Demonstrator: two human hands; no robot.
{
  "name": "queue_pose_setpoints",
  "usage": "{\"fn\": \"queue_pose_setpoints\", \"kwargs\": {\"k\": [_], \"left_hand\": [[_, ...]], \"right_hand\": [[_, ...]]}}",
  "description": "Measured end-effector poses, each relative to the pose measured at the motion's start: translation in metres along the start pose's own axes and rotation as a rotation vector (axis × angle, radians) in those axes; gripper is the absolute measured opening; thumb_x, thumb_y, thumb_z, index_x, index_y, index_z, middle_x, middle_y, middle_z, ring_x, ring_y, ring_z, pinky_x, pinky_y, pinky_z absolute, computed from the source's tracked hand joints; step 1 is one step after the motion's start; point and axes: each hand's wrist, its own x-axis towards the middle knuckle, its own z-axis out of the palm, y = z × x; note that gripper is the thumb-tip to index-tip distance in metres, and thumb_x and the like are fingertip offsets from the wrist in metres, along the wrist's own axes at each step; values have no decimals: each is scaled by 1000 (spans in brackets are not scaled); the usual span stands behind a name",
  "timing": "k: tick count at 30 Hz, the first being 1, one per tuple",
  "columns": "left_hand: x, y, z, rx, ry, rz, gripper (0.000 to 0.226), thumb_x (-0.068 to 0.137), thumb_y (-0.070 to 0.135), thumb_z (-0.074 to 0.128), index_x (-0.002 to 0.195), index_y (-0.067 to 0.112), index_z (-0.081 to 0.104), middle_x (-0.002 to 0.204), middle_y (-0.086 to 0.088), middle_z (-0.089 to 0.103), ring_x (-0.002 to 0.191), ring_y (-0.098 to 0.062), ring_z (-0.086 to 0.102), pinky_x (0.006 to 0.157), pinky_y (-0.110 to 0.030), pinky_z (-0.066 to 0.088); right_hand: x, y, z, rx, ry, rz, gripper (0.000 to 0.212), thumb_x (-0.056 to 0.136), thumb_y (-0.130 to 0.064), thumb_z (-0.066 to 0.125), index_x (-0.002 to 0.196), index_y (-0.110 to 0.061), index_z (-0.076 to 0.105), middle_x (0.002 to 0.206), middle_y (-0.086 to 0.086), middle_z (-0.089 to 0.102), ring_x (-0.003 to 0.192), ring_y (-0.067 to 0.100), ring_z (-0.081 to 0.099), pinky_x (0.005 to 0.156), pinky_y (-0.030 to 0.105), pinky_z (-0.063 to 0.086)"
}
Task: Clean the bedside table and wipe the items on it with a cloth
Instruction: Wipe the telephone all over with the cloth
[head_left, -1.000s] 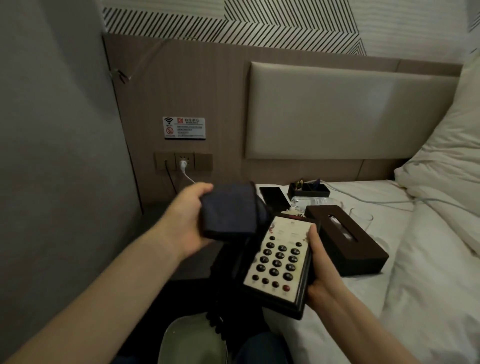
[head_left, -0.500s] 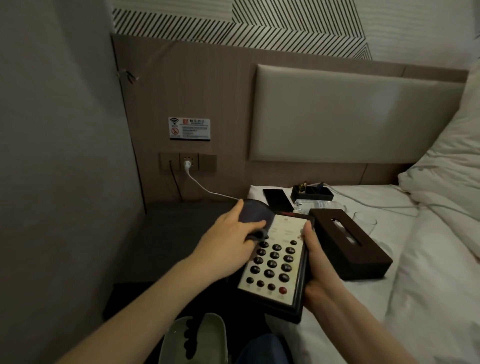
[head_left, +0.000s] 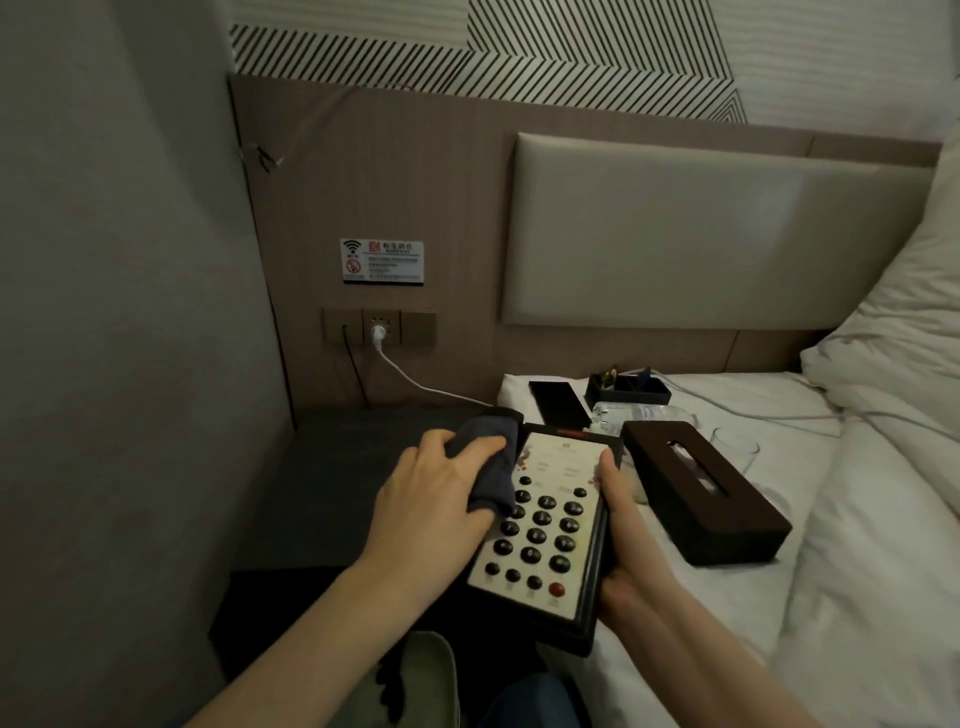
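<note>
While the dark bedside table sits bare beside the bed, the right hand grips the keypad phone by its right edge above the mattress edge; the left hand clutches a dark cloth against its upper left corner.

One head-worn view — close, looking forward and down over the bedside table toward the headboard.

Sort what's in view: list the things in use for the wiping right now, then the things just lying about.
In use:
left hand
dark cloth
keypad unit
right hand
bedside table

Lying about:
tissue box
black phone
drinking glass
small black tray
white charger cable
</note>
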Motion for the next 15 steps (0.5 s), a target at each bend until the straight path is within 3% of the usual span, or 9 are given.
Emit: {"fn": "queue_pose_setpoints", "kwargs": {"k": [6, 10, 15], "left_hand": [[3, -2, -3, -125, 45, -32, 67, 81, 35, 66, 140, 46, 36, 135, 6, 37, 120, -18, 44, 94, -28, 38], [-9, 10, -4, -38, 163, 67, 74, 77, 37, 71, 140, 46, 34, 134, 8, 33, 118, -12, 41, 89, -22, 36], [-16, 39, -3, -2, 165, 118, 71, 80, 42, 65, 140, 45, 28, 129, 8, 33, 113, -13, 42, 88, -26, 42]], "right_hand": [[-2, -3, 2, 1, 14, 10, 60, 80, -64, 59, 108, -11, 68, 103, 23, 72, 89, 42, 70, 77, 53, 52], [-2, -1, 2, 21, -1, 30, 59, 84, -63, 55, 105, -11, 70, 105, 22, 71, 89, 41, 70, 74, 50, 53], [-1, 2, 7, 82, -91, -18, 56, 86, -60, 55, 102, -10, 76, 109, 22, 70, 89, 37, 72, 64, 45, 59]]}}
